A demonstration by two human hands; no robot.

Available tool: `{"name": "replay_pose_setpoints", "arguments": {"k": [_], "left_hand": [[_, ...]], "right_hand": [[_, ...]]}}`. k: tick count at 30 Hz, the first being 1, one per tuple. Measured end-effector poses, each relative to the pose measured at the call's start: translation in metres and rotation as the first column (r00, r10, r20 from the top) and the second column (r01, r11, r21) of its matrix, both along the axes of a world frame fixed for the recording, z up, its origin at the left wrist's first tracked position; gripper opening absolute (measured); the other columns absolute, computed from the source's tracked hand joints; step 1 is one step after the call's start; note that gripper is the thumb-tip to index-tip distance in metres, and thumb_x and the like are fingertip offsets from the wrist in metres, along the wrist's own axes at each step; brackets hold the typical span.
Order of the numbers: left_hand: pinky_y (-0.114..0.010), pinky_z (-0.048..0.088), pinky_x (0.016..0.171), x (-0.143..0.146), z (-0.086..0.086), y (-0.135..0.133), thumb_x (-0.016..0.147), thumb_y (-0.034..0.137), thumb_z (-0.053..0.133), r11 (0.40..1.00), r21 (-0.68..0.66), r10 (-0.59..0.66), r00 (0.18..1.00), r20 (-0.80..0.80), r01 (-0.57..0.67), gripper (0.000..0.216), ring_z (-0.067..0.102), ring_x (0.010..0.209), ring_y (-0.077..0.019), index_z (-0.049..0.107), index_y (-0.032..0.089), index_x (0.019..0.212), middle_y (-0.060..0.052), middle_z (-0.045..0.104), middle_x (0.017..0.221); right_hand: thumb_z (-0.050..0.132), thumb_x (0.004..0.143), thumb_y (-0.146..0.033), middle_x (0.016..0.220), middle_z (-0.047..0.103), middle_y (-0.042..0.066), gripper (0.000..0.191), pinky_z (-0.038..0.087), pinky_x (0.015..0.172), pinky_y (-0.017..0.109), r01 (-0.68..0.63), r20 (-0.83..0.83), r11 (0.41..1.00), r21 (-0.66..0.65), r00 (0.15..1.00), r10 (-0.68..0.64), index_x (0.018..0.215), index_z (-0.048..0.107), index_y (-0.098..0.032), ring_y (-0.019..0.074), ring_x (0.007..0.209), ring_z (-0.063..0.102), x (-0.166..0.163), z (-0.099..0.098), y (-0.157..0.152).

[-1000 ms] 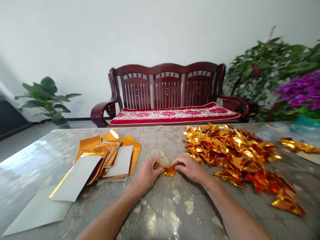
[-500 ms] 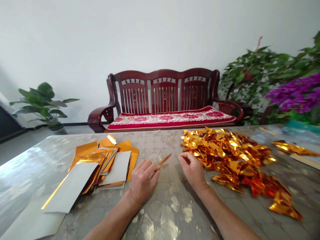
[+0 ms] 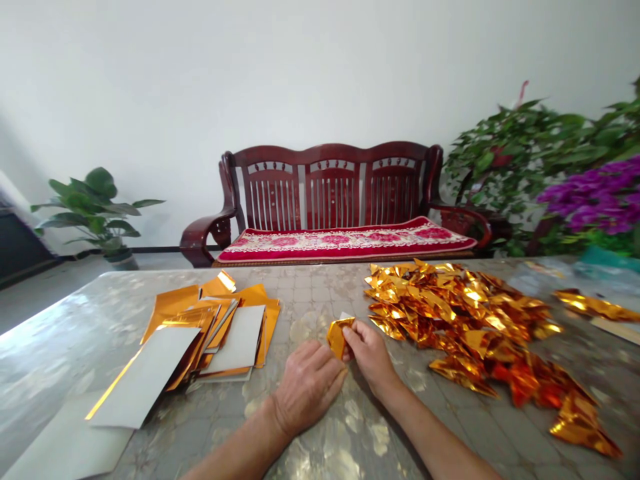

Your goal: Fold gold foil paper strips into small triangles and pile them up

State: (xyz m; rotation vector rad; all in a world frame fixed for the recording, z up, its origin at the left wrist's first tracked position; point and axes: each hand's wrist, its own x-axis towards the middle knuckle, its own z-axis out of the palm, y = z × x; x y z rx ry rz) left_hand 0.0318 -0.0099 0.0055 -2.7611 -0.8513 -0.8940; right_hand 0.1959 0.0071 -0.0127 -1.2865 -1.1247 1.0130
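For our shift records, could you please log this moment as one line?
right hand: pinching folded gold foil | left hand: at its near edge, grip unclear | table, left: loose sheets | table, right: foil pile

Got sheets (image 3: 237, 340) on the left of the table (image 3: 310, 287), a foil heap (image 3: 465, 307) on the right, and one piece (image 3: 339, 337) in between, in the right hand (image 3: 371, 353) with the left hand (image 3: 311, 380) right up against it. Straight behind the table, got a bench (image 3: 333, 193) with a mat (image 3: 350, 240) on the seat and the wall (image 3: 330, 67) at its back. Also got a plant (image 3: 97, 210) back left, flowers (image 3: 595, 193) far right, and a vine (image 3: 525, 143) just left of those.
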Motion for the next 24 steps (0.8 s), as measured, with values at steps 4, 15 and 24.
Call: {"name": "replay_pose_setpoints", "arguments": {"k": [4,15,24], "left_hand": [[-0.031,0.041,0.071,0.005,-0.005,0.002,0.095,0.021,0.047,0.992,-0.118,0.058,0.992,0.109,-0.045,0.024,0.055,0.076,-0.0166,0.061,0.021,0.076,-0.003,0.061,0.076],[-0.022,0.042,0.058,0.003,-0.013,0.035,0.082,0.052,0.060,0.474,-0.784,0.565,0.544,0.620,0.400,0.038,0.057,0.062,-0.0119,0.069,0.016,0.087,-0.001,0.065,0.072],[-0.017,0.031,0.047,0.000,-0.011,0.030,0.058,0.051,0.085,0.191,-0.753,0.638,0.504,0.582,0.629,0.045,0.046,0.046,-0.0042,0.063,0.013,0.068,0.004,0.058,0.054]], "right_hand": [[0.051,0.084,-0.044,0.062,0.053,-0.002,0.027,0.044,0.056,0.026,0.005,0.209,0.991,0.136,0.977,-0.034,0.068,0.050,-0.022,0.0161,0.061,0.052,0.005,-0.003,0.002],[0.042,0.095,-0.037,0.073,0.059,0.000,0.027,0.041,0.065,0.024,-0.224,0.459,0.951,0.212,0.882,0.105,0.078,0.056,-0.022,0.0163,0.072,0.056,-0.001,0.008,-0.012],[0.038,0.099,-0.042,0.069,0.055,-0.001,0.035,0.037,0.061,0.024,-0.262,0.524,0.949,0.177,0.841,0.134,0.074,0.051,-0.022,0.0151,0.068,0.052,-0.003,0.006,-0.011]]}}
